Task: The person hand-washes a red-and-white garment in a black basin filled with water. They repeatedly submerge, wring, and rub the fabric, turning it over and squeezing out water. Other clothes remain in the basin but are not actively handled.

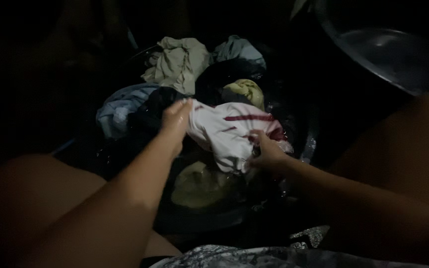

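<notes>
A white garment with dark red stripes (227,130) lies wet over a dark wash basin (310,144) full of laundry. My left hand (175,124) grips its upper left edge. My right hand (266,151) holds its lower right part, fingers curled into the cloth. Under the garment a pale yellowish cloth (199,186) sits in the water.
The basin also holds a beige cloth (179,62), a light blue cloth (239,49), a yellow-green cloth (247,92), a blue-grey cloth (117,106) and dark clothes. A second dark basin (388,54) stands at top right. My knees frame both sides. The surroundings are very dark.
</notes>
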